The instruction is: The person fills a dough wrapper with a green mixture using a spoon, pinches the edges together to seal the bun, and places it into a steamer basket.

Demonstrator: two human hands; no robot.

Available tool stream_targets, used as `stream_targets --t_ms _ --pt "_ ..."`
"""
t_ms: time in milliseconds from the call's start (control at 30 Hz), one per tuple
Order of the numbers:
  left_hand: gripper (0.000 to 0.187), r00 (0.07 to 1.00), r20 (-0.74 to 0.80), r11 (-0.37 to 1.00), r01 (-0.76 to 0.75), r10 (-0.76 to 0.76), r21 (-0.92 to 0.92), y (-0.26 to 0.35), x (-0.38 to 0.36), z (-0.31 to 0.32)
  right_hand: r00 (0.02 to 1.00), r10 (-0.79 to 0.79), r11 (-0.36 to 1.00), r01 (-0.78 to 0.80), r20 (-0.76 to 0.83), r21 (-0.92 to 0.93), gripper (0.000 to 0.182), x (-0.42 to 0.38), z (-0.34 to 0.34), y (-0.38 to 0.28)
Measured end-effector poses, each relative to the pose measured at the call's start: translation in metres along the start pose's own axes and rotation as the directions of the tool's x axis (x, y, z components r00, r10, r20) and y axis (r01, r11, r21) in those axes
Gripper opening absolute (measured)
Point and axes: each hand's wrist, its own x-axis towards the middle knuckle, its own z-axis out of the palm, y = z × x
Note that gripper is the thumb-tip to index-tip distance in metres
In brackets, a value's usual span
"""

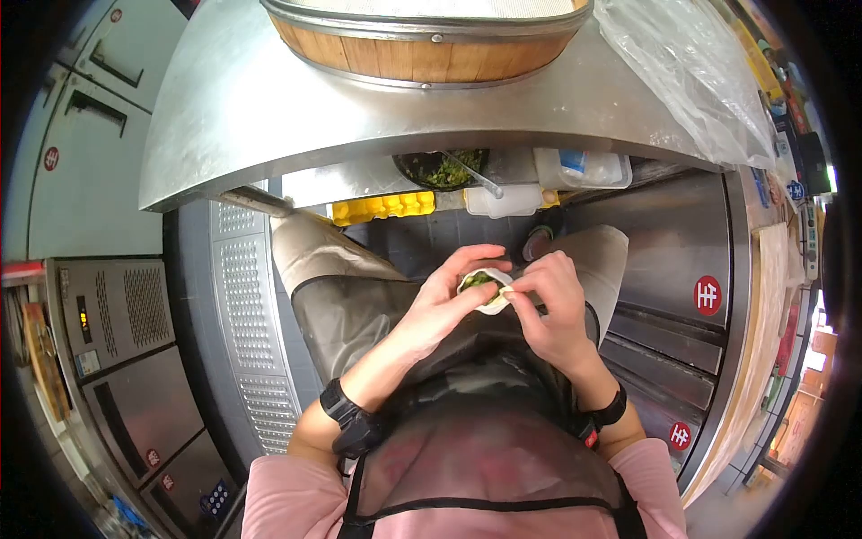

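Observation:
My left hand (444, 301) cups a round white dough wrapper (489, 292) with green filling in its middle. My right hand (552, 301) pinches the wrapper's right edge between thumb and fingers. Both hands meet above my lap, over a dark translucent apron. A black band sits on each wrist. A bowl of green filling (442, 169) with a metal spoon (476, 177) stands on the steel counter (269, 117) in front of me.
A wooden steamer basket (422, 45) with metal bands rests on the counter's far side. Clear plastic sheeting (691, 72) lies at the right. White plastic containers (575, 169) and a yellow tray (382, 207) sit near the bowl. Steel cabinets stand at left and right.

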Motion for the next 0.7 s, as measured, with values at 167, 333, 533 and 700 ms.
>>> stream_targets --t_ms 167,333,533,700 --pt "0.043 0.997 -0.041 0.996 -0.070 0.068 -0.058 -0.010 -0.005 0.004 0.971 0.227 0.949 -0.202 -0.081 0.243 0.015 -0.005 0.012 -0.013" --pt "0.039 0.985 -0.045 0.977 -0.158 0.166 0.140 -0.017 -0.004 0.001 0.959 0.276 0.922 -0.246 -0.060 0.300 0.015 -0.010 0.022 -0.014" --pt "0.031 0.984 -0.180 0.961 -0.066 0.017 -0.268 -0.020 0.001 0.008 0.966 0.237 0.935 -0.198 -0.103 0.293 0.014 -0.012 0.029 -0.009" --pt "0.025 0.968 -0.237 0.984 -0.111 0.077 -0.137 -0.027 0.004 0.007 0.958 0.242 0.939 -0.192 -0.153 0.286 0.015 -0.016 0.032 -0.008"
